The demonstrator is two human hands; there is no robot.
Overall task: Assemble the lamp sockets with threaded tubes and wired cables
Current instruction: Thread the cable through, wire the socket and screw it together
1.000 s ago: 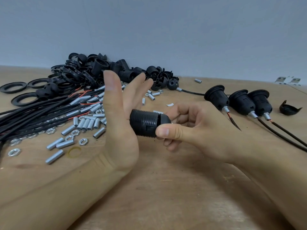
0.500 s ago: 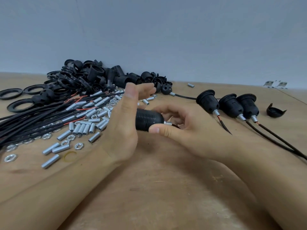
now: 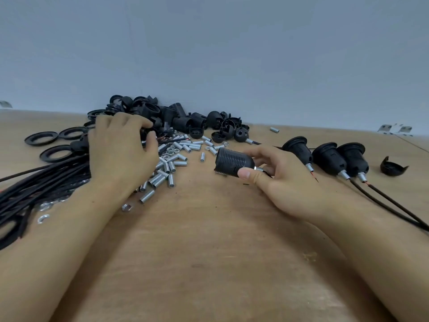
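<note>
Right hand (image 3: 285,182) at 3 o'clock, grip pinched round ribbed lamp socket (image 3: 233,162), held clear of the bench (image 3: 209,252), probably awaiting its ring. Left hand (image 3: 120,147) at 10 o'clock, fingers curled into black parts pile (image 3: 176,119), holding what: cannot tell. Threaded tubes (image 3: 167,168) between.

Counter (image 3: 209,252) layout: socket parts heap (image 3: 176,117) at 11 o'clock by the wall. Threaded tubes (image 3: 171,159) before it; cable bundle (image 3: 41,182) at 9 o'clock. Held socket (image 3: 232,162) centre. Three assembled sockets (image 3: 329,158) in a row at 2 o'clock, cables trailing toward 4 o'clock.
</note>
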